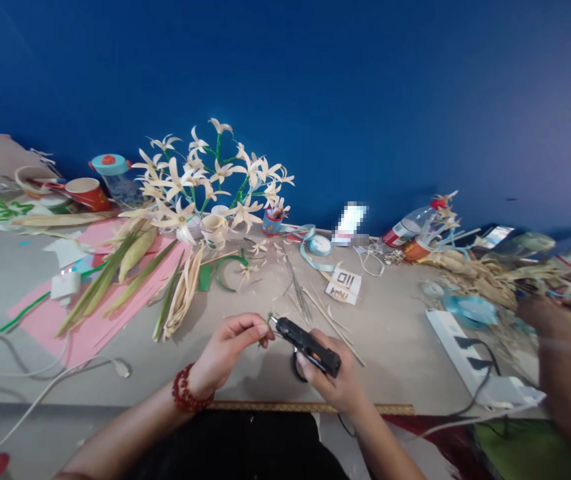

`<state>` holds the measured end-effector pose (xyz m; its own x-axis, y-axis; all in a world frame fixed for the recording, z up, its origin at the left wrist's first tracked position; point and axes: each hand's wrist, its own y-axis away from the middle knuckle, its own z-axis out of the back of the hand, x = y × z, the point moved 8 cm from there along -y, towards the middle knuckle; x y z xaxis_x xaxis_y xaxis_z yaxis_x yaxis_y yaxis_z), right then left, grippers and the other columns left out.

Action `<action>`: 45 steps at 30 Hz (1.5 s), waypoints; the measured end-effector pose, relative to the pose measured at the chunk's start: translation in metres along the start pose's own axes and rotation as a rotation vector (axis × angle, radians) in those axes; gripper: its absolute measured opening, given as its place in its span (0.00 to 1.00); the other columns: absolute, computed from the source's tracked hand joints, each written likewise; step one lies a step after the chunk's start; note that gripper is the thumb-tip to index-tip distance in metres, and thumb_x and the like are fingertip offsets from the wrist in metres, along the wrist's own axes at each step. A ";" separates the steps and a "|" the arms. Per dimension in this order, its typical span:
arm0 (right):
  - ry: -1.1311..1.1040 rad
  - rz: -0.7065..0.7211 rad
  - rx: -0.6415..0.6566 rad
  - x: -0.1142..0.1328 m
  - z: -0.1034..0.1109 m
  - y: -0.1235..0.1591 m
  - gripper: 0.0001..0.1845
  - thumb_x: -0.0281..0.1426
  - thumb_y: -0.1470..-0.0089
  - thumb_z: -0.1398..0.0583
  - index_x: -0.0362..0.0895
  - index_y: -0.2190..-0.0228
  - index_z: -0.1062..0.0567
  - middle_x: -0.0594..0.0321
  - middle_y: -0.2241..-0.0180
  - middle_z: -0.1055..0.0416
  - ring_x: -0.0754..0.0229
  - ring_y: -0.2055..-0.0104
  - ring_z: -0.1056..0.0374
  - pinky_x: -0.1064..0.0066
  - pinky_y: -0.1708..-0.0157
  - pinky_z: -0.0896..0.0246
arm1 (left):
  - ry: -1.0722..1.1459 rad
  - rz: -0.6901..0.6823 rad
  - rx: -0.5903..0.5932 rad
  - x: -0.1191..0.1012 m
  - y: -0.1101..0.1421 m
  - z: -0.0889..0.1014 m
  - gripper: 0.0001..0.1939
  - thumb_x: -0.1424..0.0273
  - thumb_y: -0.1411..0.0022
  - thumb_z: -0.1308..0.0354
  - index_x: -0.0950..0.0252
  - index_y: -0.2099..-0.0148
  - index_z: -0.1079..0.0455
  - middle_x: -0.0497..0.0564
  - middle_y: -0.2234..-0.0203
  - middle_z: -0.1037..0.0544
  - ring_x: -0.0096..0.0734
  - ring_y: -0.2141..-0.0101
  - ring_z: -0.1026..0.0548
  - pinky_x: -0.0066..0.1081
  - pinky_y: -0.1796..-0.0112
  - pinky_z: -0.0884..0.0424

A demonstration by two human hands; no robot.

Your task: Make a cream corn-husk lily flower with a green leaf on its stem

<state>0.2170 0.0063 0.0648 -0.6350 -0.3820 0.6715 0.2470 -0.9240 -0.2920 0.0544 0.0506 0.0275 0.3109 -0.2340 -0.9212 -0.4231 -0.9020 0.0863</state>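
Observation:
My right hand point(332, 377) is wrapped round a black hot glue gun point(308, 345), its metal nozzle pointing left. The nozzle tip meets or nearly meets a small green piece point(270, 321), too small to name, pinched between the fingertips of my left hand point(238, 343). A red bead bracelet circles my left wrist. Under the gun a dark ring-shaped part point(299, 366) shows, partly hidden by my right hand. Beyond my hands lie thin stems point(298, 287) and a small pale husk flower point(248, 271). Farther back, cups hold a bunch of white husk flowers point(222, 171) on green stems.
Corn husks point(182, 300) and pink paper point(115, 313) lie left, with white cables crossing there. A ribbon roll point(320, 245) and printed card point(344, 285) are behind. On the right are a power strip point(475, 367), a bottle point(410, 227) and another person's hands point(548, 323).

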 end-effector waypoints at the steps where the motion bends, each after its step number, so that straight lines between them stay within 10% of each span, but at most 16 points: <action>1: -0.002 -0.001 0.000 0.000 0.000 0.001 0.07 0.32 0.45 0.43 0.47 0.73 0.37 0.70 0.78 0.39 0.63 0.77 0.40 0.73 0.74 0.48 | 0.002 -0.001 0.000 0.000 0.000 0.000 0.10 0.67 0.36 0.40 0.66 0.69 0.25 0.49 0.74 0.25 0.29 0.68 0.30 0.29 0.61 0.35; 36: -0.023 -0.033 -0.022 -0.001 0.006 0.003 0.04 0.33 0.45 0.43 0.47 0.71 0.33 0.67 0.78 0.34 0.61 0.76 0.36 0.72 0.73 0.44 | -0.174 0.014 -0.091 0.013 -0.010 0.013 0.11 0.64 0.37 0.40 0.64 0.69 0.24 0.47 0.76 0.27 0.31 0.68 0.31 0.29 0.60 0.36; 45: 0.319 -0.209 -0.305 -0.073 0.071 0.015 0.11 0.38 0.43 0.42 0.45 0.60 0.30 0.60 0.71 0.26 0.56 0.72 0.29 0.68 0.70 0.39 | -0.237 0.064 -0.180 0.026 -0.013 0.033 0.12 0.61 0.41 0.38 0.64 0.71 0.23 0.48 0.76 0.25 0.32 0.68 0.28 0.30 0.61 0.34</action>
<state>0.3190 0.0189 0.0603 -0.8526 -0.1194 0.5087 -0.1053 -0.9143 -0.3911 0.0402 0.0677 -0.0103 0.0722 -0.2205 -0.9727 -0.2712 -0.9428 0.1936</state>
